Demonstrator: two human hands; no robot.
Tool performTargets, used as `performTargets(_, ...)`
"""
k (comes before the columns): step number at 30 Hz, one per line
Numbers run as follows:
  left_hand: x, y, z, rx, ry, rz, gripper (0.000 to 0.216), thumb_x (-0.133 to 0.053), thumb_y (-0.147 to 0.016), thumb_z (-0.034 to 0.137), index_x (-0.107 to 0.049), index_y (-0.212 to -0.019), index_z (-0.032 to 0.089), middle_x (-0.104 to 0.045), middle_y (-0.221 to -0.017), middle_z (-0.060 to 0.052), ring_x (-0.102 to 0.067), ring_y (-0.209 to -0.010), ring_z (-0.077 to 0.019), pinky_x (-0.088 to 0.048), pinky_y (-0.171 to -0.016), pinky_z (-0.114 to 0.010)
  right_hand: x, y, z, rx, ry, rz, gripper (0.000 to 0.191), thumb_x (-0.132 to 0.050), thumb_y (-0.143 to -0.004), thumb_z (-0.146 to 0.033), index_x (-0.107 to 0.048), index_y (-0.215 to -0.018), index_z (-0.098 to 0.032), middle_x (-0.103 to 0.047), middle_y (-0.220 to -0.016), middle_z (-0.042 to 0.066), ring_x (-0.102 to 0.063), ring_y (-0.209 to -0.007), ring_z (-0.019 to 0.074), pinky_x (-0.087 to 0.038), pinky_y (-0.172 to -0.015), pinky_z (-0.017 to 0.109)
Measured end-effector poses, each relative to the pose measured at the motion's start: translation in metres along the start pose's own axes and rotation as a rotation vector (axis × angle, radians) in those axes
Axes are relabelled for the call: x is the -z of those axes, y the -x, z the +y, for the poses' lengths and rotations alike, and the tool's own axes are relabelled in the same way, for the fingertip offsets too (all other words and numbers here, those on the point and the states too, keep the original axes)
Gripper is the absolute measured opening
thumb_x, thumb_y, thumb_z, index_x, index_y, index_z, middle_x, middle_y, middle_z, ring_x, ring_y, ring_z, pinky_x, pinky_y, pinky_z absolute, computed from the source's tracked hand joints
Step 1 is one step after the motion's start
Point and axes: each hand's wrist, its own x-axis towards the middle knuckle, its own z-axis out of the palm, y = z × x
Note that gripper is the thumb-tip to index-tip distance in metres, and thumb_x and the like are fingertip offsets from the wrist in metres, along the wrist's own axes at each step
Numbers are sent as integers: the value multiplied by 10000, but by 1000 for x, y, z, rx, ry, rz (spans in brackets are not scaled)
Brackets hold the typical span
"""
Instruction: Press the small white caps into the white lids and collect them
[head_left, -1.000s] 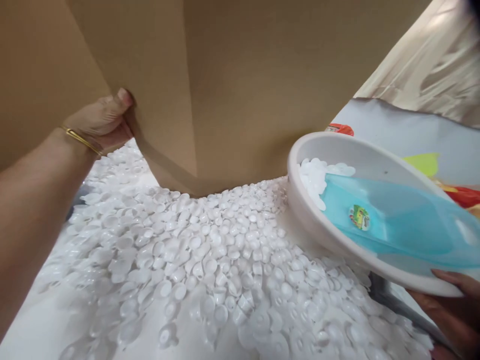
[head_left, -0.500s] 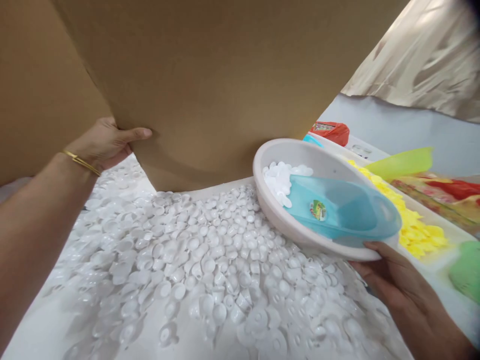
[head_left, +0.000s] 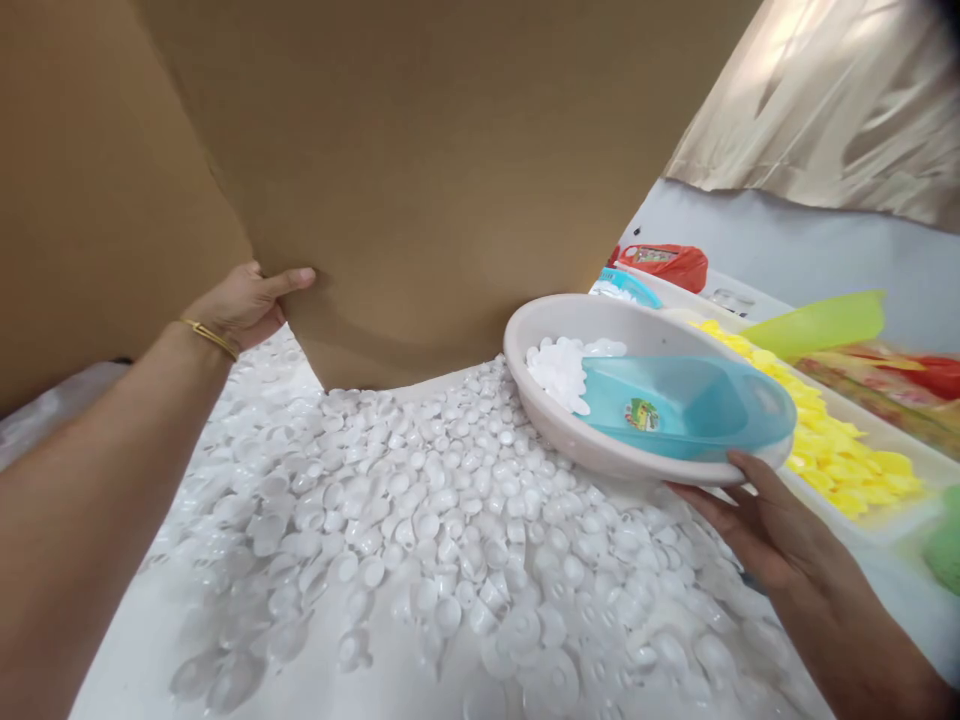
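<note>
My left hand (head_left: 251, 300) grips the lower left edge of a large cardboard box (head_left: 420, 200), thumb on its front face, the other fingers behind. A gold bracelet circles that wrist. My right hand (head_left: 757, 510) is closed on the near rim of a pale oval basin (head_left: 592, 445), thumb on the rim and fingers beneath. Inside the basin, a translucent blue scoop (head_left: 682, 395) with a round sticker lies beside a small heap of white pieces (head_left: 559, 372). The basin is tilted and held over many small white plastic cups (head_left: 450, 490) spread across the white table.
To the right stands a white tray of yellow pieces (head_left: 847, 450) with a yellow-green scoop (head_left: 817, 320). Behind it are a red plastic bag (head_left: 667, 265) and a blue container (head_left: 626, 287). A beige curtain (head_left: 832, 110) hangs at the back right.
The box's lower left corner and my left hand have shifted slightly right in view. The basin's near side sits a little higher, so it looks less tilted. Both grips stay the same.
</note>
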Motion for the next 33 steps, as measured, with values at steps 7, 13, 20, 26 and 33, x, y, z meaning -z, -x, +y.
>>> performTargets(7, -2, 17, -5, 58, -56, 54, 516, -800, -551, 277, -640, -1026, 155, -611, -1168, -83, -529, -1117, -254, -388, -1016, -421, -1, 10, 3, 11, -4, -81, 363, -735, -543, -241, -616, -885, -246, -565, -1079, 79, -616, -844, 281, -512, -710, 576)
performTargets(13, -5, 31, -9, 123, -92, 53, 511, -801, -528, 353, -664, -980, 158, -662, -1063, -94, -569, -1053, -259, -440, -952, -404, 5, 8, 3, -22, -16, -96, 347, -730, -538, -224, -634, -870, -253, -572, -1072, 88, -614, -879, 301, -515, -706, 548)
performTargets(20, -12, 42, -13, 88, -97, 93, 449, -795, -505, 395, -692, -877, 167, -696, -956, -62, -594, -1004, -239, -436, -946, -374, 5, 10, 3, -37, -22, -96, 368, -727, -532, -192, -630, -885, -230, -575, -1070, 104, -610, -915, 310, -523, -703, 505)
performTargets(26, -18, 32, -6, 40, -26, 119, 430, -780, -543, 401, -680, -872, 144, -697, -950, -64, -607, -977, -230, -458, -931, -346, 3, 10, 3, -49, -30, -108, 409, -736, -526, -212, -605, -913, -237, -587, -1036, 68, -619, -874, 286, -545, -702, 479)
performTargets(33, -15, 15, -14, 7, 66, 210, 451, -747, -597, 402, -642, -984, 195, -660, -1080, -35, -549, -1087, -228, -463, -948, -340, 2, 16, 7, -1, -48, -58, 464, -731, -499, -189, -586, -938, -243, -607, -1002, 9, -621, -782, 207, -572, -670, 395)
